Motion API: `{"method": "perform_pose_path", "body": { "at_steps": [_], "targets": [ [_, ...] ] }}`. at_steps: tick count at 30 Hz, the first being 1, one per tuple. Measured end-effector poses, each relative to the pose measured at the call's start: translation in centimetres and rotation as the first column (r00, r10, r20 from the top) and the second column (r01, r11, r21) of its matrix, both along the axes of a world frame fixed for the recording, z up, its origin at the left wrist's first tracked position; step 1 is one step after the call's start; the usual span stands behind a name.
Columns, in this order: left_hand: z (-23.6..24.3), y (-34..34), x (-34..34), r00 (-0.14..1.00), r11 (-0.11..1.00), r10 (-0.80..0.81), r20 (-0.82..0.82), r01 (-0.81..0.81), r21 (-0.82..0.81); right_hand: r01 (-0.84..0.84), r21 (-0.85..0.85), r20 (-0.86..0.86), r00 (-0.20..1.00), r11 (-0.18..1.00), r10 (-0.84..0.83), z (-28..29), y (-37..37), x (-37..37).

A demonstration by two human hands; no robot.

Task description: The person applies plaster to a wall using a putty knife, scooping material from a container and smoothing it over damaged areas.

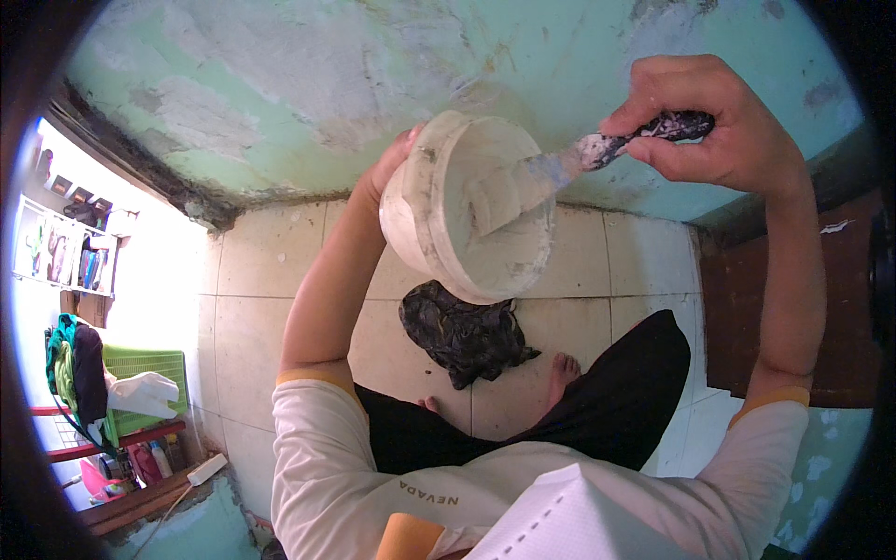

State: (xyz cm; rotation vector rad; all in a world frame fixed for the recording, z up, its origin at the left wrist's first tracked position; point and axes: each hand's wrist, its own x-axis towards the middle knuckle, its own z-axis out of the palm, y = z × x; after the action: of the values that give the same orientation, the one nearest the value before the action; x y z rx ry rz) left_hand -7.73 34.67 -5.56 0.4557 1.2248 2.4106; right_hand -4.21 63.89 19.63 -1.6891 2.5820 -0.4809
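A round white tub [420,219], smeared with pale paste, is tilted so that its mouth faces right. My left hand [394,166] grips it from the left side, with most of the fingers hidden behind it. Between the thumb and fingers of my right hand [714,121] is the dark, paste-spotted handle of a putty knife [607,149]. Its wide blade reaches into the tub and lies against the white paste [481,252] inside. Both hands are raised in front of a patched green wall [523,56].
On the tiled floor [280,327] below the tub lies a crumpled black plastic bag [462,331], near my bare feet. A dark brown panel [793,299] stands at the right. Along the left are a green basket [140,373], shelves [65,243] and a white power strip [207,469].
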Motion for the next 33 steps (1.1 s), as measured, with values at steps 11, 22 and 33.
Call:
{"method": "perform_pose_path", "body": {
  "at_steps": [11, 22, 33],
  "targets": [
    [-0.3, 0.7, -0.6, 1.000, 1.000, -0.020, 0.012, 0.020, -0.021, -0.144, 0.025, -0.043, 0.988, 0.989, 0.145, 0.4, -0.4, -1.3],
    [-0.3, 1.2, -0.5, 0.998, 0.997, -0.051, 0.029, 0.053, -0.051, -0.144, 0.022, -0.067, 0.987, 0.989, 0.145, 0.8, -0.2, -0.9],
    [-0.2, 2.6, 1.0, 0.995, 0.988, -0.069, 0.076, 0.078, -0.130, -0.059, 0.093, 0.167, 0.985, 0.994, 0.043, 3.3, -0.3, -0.3]
  ]
}}
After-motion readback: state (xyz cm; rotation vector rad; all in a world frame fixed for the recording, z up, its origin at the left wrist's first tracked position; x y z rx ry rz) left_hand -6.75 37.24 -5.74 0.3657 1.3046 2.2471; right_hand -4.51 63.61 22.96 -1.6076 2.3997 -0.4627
